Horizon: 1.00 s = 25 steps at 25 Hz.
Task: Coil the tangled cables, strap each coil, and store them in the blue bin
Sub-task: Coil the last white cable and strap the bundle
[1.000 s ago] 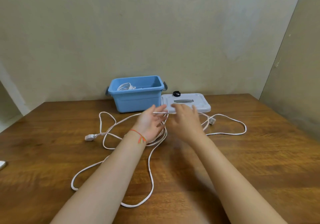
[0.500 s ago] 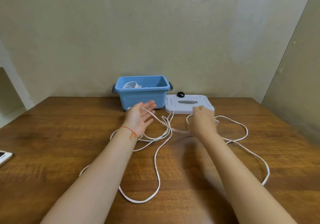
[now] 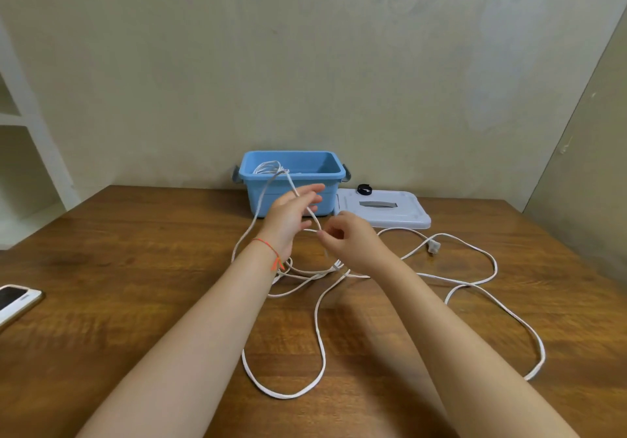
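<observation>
A long white cable (image 3: 319, 342) sprawls in loose loops over the wooden table, its plug (image 3: 433, 247) lying to the right. My left hand (image 3: 291, 215) is raised in front of the blue bin (image 3: 291, 184) with fingers straight, and a tall loop of the cable runs over it. My right hand (image 3: 349, 239) pinches the cable just right of the left hand. A white coiled cable (image 3: 269, 167) lies inside the bin at its left side.
The bin's pale lid (image 3: 383, 208) lies flat to the right of the bin, with a black strap (image 3: 364, 189) on its far edge. A phone (image 3: 15, 300) rests at the table's left edge. A white shelf unit (image 3: 23, 152) stands at the left.
My left hand has risen with a cable loop over it. My right hand moved left toward it and now pinches the cable. The loose cable has shifted right across the table.
</observation>
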Motion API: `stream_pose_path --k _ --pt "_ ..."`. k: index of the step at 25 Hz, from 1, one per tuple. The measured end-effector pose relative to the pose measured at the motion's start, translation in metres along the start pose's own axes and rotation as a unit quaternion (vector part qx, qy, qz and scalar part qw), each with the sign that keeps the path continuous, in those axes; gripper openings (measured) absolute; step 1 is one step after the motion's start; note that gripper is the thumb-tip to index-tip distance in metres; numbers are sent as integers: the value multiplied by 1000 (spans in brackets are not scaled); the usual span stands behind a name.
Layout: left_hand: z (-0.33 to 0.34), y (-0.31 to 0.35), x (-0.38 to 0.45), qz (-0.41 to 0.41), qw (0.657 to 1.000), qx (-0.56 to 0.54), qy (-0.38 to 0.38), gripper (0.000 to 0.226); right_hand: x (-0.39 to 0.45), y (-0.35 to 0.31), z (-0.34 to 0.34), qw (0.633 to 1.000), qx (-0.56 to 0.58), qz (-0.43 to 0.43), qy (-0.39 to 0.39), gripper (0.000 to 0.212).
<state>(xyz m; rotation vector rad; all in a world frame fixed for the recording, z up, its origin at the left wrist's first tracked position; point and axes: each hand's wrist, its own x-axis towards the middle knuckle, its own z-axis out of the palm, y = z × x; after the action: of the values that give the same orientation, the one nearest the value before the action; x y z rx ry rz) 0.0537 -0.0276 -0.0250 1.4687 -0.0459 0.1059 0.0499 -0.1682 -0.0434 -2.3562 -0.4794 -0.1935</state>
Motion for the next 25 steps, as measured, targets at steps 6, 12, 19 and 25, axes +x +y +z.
stream_pose_path --k 6,12,19,25 --pt "-24 1 4 -40 979 -188 70 30 -9 40 -46 866 -414 274 62 19" --pt "20 -14 -1 -61 994 -69 -61 29 6 0 -15 962 -238 -9 131 28" --pt "-5 -4 0 -69 978 -196 26 25 -6 37 -28 898 -413 128 79 23" --pt "-12 -5 14 -67 988 -122 63 34 -4 50 -28 905 -370 211 5 43"
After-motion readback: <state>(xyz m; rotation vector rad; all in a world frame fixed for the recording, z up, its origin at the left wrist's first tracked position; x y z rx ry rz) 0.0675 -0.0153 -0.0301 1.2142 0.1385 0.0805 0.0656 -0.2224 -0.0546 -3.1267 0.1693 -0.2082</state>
